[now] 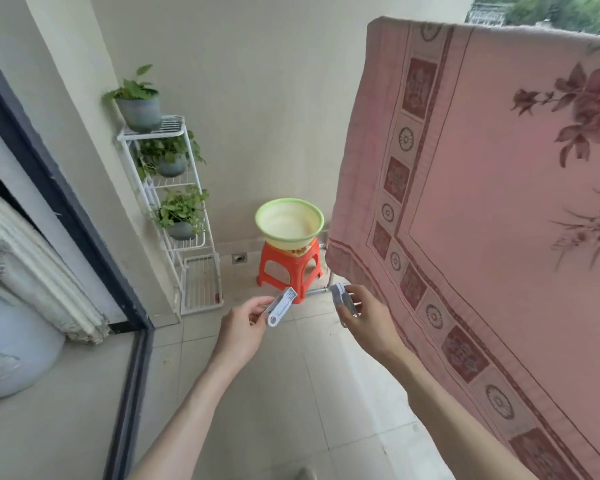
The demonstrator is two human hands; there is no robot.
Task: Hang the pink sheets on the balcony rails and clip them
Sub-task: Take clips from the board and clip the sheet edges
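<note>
Pink sheet already draped over the balcony rail, top edge running along the upper right, cloth hanging down the whole right side of view. Left hand pinches a grey-white clip, long axis tilted up toward the right. Right hand grips a 2nd grey clip, more upright. Both hands sit low at centre, near each other but apart, neither touching the cloth. Sheet lies to the right and well above both hands; right hand is clearly nearer, just beside the hanging left edge. No clips visible on the top edge yet. Likely next: raise a clip up and right to the rail line, jaws facing the fold
</note>
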